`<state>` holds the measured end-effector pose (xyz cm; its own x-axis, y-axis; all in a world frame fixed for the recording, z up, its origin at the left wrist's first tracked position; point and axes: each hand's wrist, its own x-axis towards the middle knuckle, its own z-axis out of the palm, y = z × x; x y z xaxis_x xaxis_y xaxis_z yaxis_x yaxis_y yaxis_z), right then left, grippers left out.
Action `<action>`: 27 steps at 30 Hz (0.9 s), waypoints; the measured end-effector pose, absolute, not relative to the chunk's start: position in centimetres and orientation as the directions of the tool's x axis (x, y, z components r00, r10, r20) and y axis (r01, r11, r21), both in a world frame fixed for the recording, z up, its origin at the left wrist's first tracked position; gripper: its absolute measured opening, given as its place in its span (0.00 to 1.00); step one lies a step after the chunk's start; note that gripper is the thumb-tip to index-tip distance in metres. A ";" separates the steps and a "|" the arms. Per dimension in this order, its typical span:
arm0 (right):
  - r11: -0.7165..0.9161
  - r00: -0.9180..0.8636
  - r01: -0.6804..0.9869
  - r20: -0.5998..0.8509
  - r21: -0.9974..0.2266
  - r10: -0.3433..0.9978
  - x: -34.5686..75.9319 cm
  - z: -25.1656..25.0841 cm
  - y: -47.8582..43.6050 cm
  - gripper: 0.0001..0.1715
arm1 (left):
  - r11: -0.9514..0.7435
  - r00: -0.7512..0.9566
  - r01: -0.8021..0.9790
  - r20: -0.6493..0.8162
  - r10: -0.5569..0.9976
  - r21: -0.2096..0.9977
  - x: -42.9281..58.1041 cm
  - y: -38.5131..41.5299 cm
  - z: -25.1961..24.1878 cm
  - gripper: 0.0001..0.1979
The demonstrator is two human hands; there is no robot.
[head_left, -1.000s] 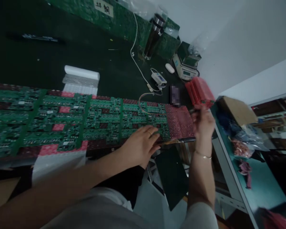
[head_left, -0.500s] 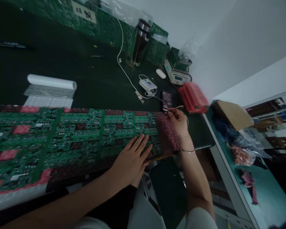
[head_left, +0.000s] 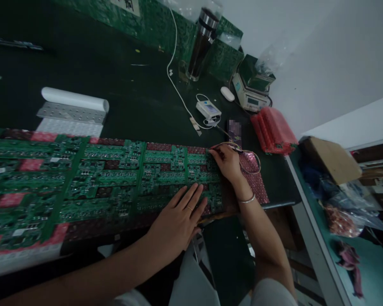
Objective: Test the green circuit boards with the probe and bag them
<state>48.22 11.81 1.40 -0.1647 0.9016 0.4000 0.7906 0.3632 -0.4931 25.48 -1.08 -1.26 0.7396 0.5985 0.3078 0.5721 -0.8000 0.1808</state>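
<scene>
In the head view, my left hand [head_left: 178, 216] lies flat, palm down, fingers spread, over the near edge of a row of green circuit boards [head_left: 127, 174]. At the row's right end my right hand [head_left: 226, 161] is closed in a pinch above the last board. A thin cable [head_left: 257, 170] runs from these fingers and loops beside the wrist; its tip by the board is too small to make out. Pink bubble wrap [head_left: 253, 180] lies to the right of the wrist. Red and dark wrap shows through gaps between the boards.
Behind the boards lie a white roll [head_left: 75, 100] and a small white device with a screen [head_left: 208, 109]. A dark tumbler [head_left: 202, 46], a white mouse [head_left: 227, 94], a scale [head_left: 250, 95] and a red wrapped bundle [head_left: 274, 129] stand farther back. A cardboard box [head_left: 330, 159] sits at right.
My right hand has moved left, off the pink bubble wrap and onto the last board's corner, with the cable. The wrap now shows at right. My left hand stays on the boards; the view shifted slightly.
</scene>
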 end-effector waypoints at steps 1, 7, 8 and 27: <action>0.381 -0.182 0.794 0.413 -0.474 0.893 48.2 1.4 11.8 0.20 | -0.800 0.739 0.573 0.308 0.599 0.179 25.5 -1.1 -1.3 0.31; 0.465 -0.263 0.789 0.464 -0.401 0.846 48.3 1.4 11.8 0.18 | -0.802 0.747 0.565 0.293 0.597 0.196 25.5 -1.0 -1.4 0.32; 0.465 -0.270 0.796 0.460 -0.388 0.846 48.4 1.4 11.8 0.18 | -0.803 0.748 0.564 0.292 0.596 0.193 25.5 -1.0 -1.4 0.32; 0.398 -0.168 0.773 0.445 -0.494 0.880 48.1 0.5 12.3 0.19 | -0.795 0.736 0.585 0.308 0.603 0.159 25.4 -1.2 -1.5 0.25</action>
